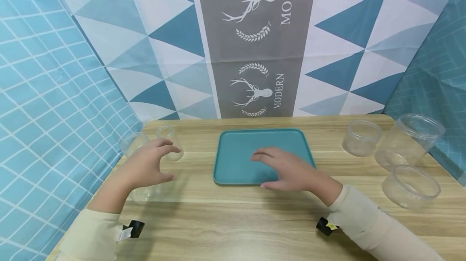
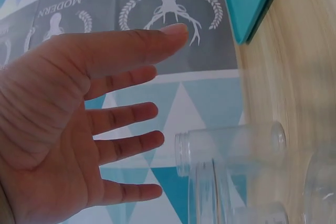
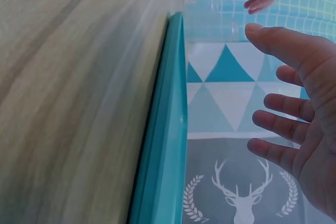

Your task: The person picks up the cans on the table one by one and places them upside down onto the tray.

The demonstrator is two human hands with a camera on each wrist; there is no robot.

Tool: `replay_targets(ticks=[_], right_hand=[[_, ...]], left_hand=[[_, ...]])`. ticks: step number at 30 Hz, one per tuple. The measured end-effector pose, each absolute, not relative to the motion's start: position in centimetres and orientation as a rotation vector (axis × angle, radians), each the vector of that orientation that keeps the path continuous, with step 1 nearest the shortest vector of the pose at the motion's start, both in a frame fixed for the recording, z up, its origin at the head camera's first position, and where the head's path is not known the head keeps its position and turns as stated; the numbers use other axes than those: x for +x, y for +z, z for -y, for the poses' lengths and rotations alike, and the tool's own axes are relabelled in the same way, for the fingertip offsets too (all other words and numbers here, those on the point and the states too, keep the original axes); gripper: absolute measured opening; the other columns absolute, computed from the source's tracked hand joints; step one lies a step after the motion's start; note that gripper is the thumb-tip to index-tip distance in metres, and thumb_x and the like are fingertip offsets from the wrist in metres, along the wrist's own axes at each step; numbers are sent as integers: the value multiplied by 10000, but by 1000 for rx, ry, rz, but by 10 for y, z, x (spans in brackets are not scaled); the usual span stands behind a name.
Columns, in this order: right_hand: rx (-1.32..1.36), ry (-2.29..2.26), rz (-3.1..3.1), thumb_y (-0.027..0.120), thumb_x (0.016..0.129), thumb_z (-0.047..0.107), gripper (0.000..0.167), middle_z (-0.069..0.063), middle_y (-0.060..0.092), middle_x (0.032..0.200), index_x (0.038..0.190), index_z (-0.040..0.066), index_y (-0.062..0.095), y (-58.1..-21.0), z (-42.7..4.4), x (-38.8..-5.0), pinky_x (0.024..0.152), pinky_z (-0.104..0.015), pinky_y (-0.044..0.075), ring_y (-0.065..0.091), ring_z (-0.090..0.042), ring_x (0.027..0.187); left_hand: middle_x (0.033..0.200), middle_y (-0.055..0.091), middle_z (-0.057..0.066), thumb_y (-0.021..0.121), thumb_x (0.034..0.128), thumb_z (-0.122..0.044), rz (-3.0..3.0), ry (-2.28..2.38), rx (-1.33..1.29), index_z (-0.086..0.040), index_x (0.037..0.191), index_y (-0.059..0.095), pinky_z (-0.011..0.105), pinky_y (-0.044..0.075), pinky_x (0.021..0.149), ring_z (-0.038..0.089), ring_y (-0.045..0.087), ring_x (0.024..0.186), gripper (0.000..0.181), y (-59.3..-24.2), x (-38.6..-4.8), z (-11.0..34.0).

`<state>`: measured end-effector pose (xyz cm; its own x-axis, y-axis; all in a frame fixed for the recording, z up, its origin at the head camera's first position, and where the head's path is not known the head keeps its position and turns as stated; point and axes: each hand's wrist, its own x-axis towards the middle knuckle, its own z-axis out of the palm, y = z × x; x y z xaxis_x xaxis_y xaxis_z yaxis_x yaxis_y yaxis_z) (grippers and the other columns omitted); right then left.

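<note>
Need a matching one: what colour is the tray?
The tray is teal, clearest in the head view.

"MODERN" is printed twice on a grey wall panel [image 1: 251, 53].
In the head view, the lower word "MODERN" [image 1: 278, 91] is shown whole, turned sideways, while the upper one [image 1: 287, 0] is cut by the frame's top edge; each is set beside a white deer's head [image 1: 262, 92]. Both words are seen upside down from the left wrist. A white tag [image 1: 125, 234] by the left sleeve [image 1: 89, 234] and a yellow mark [image 1: 331, 225] by the right cannot be read.
</note>
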<state>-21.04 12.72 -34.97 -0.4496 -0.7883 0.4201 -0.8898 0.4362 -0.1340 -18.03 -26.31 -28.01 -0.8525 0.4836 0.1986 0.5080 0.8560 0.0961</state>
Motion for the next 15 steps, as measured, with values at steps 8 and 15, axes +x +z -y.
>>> replay_targets(ticks=[8, 15], right_hand=[[1531, 443, 2398, 820, 779, 327, 685, -124, 525, 1358, 1350, 82, 532, -352, -115, -211, 995, -433, 460, 500, -286, 1248], [1570, 421, 2418, 805, 794, 335, 690, -139, 497, 1393, 1368, 88, 512, -354, -102, -212, 1007, -434, 452, 483, -294, 1271]], left_hand=[[1290, 549, 207, 886, 662, -261, 2914, -229, -700, -77, 1209, 653, 577, 455, 906, 446, 495, 1180, 622, -281, -177, 278], [1301, 526, 253, 893, 653, -315, 2923, -224, -654, -83, 1204, 653, 613, 445, 876, 486, 465, 1181, 644, -282, -176, 291]])
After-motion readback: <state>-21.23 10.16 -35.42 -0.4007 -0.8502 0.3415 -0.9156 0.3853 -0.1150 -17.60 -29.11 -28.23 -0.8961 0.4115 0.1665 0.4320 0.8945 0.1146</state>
